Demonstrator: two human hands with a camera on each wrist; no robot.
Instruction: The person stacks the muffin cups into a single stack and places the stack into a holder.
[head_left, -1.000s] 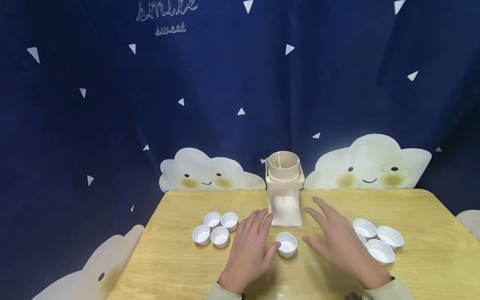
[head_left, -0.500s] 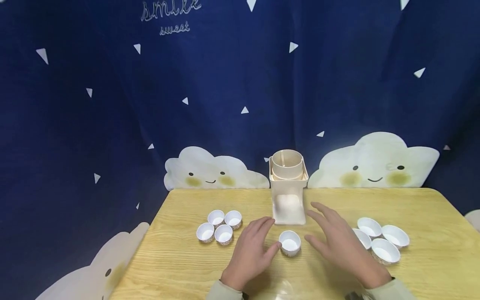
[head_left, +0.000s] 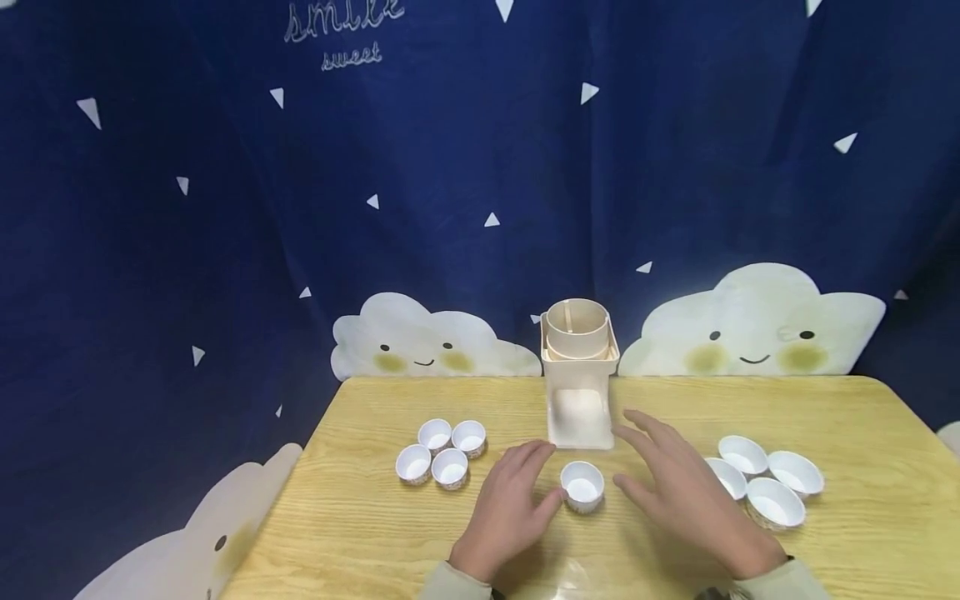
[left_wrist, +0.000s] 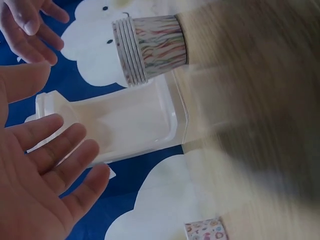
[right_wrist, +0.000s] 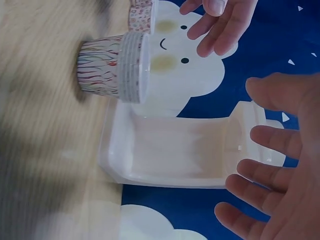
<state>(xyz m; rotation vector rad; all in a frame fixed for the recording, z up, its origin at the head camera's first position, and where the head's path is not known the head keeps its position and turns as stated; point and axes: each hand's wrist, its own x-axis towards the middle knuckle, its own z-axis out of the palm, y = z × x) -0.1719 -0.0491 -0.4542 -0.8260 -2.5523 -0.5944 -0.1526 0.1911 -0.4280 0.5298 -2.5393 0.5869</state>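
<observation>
A nested stack of paper baking cups (head_left: 582,486) stands upright on the table between my hands. In the left wrist view these paper cups (left_wrist: 161,44) show wavy coloured stripes and several stacked rims. My left hand (head_left: 510,506) hovers at the stack's left, fingers loosely extended. On the other side my right hand (head_left: 678,492) is held in the air with its fingers spread. Both wrist views show a gap between the hands and the cups. Just behind the stack stands a cream-coloured holder (head_left: 580,408) with a round, open-topped cylinder (head_left: 577,329) set in its top.
Several small white-lined cups (head_left: 450,468) stand grouped on the left of the wooden table (head_left: 360,533). To the right is a group of wider oval cups (head_left: 775,502), partly behind my right hand. A dark blue curtain (head_left: 450,150) with clouds hangs behind the table.
The head view has shifted slightly, so the scene sits further right. Both hands have drawn back a little from the holder, staying beside the stack. The cups and the holder have not moved.
</observation>
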